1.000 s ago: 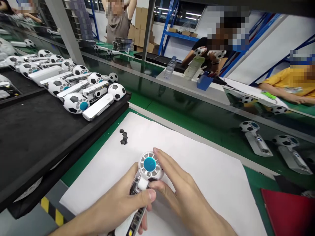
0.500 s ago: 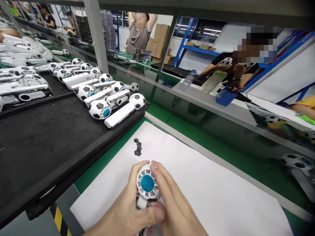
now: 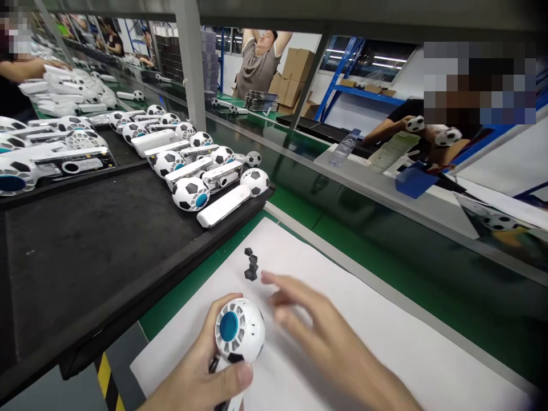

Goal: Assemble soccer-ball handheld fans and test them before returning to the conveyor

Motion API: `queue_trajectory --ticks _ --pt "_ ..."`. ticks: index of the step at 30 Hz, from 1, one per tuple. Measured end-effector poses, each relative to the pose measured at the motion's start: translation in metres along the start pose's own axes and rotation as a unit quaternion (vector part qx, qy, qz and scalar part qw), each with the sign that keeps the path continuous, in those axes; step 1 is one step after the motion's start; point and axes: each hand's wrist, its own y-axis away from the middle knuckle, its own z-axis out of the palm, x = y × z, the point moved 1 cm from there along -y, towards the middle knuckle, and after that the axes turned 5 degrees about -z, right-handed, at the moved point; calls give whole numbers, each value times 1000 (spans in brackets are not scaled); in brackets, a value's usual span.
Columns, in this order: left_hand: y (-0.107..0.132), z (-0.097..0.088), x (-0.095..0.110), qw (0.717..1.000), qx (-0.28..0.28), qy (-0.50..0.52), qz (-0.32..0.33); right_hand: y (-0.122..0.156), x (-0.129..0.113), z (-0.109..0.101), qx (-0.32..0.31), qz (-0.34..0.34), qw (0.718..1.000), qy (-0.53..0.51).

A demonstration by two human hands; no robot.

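our left hand is closed around the handle of a small white fan, with the thumb pressed across the stem just under the round head. the fan's head stands above our knuckles, its blue hub turned up and a little to the left, and one black patch shows on its lower edge.

our right hand is open and holds nothing. its fingers are spread and slightly blurred above the white sheet, just to the right of the fan and not touching it. a small cluster of black pieces lies on the sheet just beyond and left of the longest fingertip, near it but apart.

further out past the left-hand fingers sits a black tray, with a row of football-patterned fans on its far corner.
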Motion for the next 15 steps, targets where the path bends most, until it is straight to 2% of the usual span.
queue_trajectory --ticks 3,6,8,12,15 --pt "2 -4 -7 999 42 -7 -15 -47 11 -1 73 54 992 88" --pt "1 0 -7 998 64 19 15 -86 18 9 77 46 989 116" --pt "0 5 -6 997 64 33 19 -102 22 15 84 42 989 116" --pt "0 13 -3 998 42 55 -10 -110 25 16 114 30 990 82" --pt "-1 17 0 997 42 60 1 -93 14 9 131 24 991 24"
